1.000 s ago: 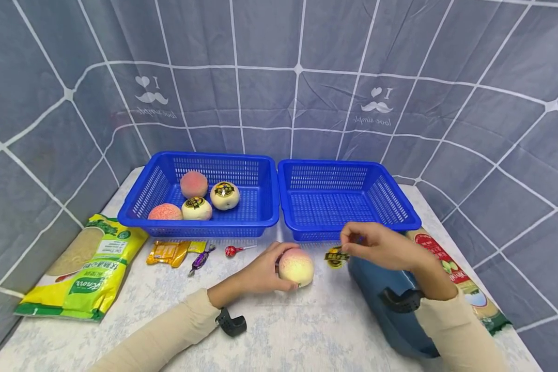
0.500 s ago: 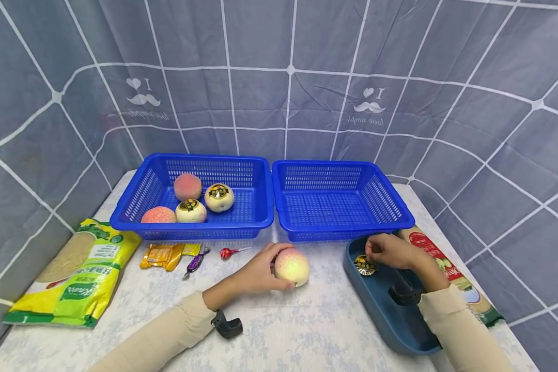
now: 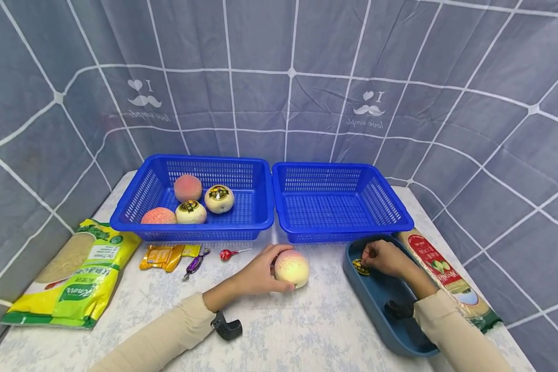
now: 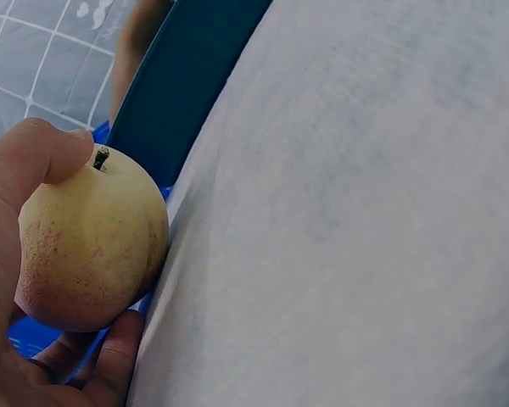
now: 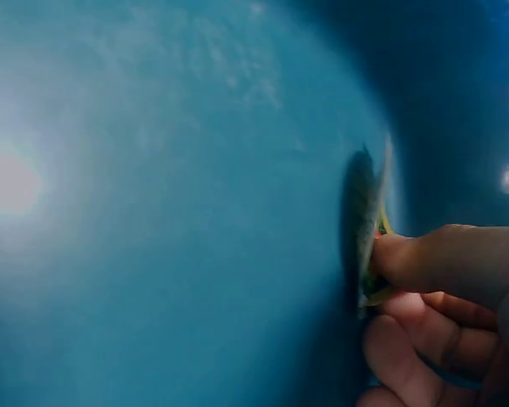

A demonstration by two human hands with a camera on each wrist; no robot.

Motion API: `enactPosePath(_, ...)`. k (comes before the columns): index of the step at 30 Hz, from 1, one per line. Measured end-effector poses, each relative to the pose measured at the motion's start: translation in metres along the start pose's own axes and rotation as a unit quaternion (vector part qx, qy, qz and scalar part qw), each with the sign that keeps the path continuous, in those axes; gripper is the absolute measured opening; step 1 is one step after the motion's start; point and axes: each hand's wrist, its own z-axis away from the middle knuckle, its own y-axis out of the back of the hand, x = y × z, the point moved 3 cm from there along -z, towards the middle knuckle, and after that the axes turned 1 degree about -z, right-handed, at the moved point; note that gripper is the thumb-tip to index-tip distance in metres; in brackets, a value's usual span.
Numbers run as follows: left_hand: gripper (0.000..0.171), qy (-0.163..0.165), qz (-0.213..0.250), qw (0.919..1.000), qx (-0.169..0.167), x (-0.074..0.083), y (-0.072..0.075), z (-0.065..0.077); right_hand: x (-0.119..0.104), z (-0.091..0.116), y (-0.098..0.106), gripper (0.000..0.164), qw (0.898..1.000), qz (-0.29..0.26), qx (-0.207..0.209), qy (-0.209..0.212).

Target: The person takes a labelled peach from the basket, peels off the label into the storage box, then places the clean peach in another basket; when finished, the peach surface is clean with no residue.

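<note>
My left hand (image 3: 265, 271) holds a yellow-pink peach (image 3: 292, 269) on the table, fingers and thumb curled round its side. In the left wrist view the thumb lies by the stem of the peach (image 4: 93, 246). My right hand (image 3: 386, 257) is inside the dark blue oblong tub (image 3: 376, 305) and pinches a black-and-gold round sticker (image 3: 361, 267). Seen edge-on in the right wrist view, the sticker (image 5: 373, 229) stands close to the tub's floor, its shadow beside it.
A blue basket (image 3: 195, 227) with several peaches stands back left, beside another blue basket (image 3: 344, 230). In front lie wrapped candies (image 3: 163, 257) and a red lollipop (image 3: 225, 254). A yellow Knorr bag (image 3: 74, 279) lies left; a red-and-tan packet (image 3: 446, 274) lies right of the tub.
My right hand has moved right and down from above the table into the tub, carrying the sticker. The left hand still holds the peach in the same place.
</note>
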Motion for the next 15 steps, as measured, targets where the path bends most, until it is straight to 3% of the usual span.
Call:
enactPosePath(5,0.088,0.003,0.005,1.0000,-0.001,-0.0003,-0.0009,0.0010,0.0018,0.0002,-0.0034,0.011,1.000,-0.011,0.006,-0.028)
enactPosePath(15,0.087,0.002,0.008,1.0000,0.002,0.0004,-0.0015,0.0018,0.0010,0.0037,-0.0020,0.021,0.998,0.042,0.004,-0.057)
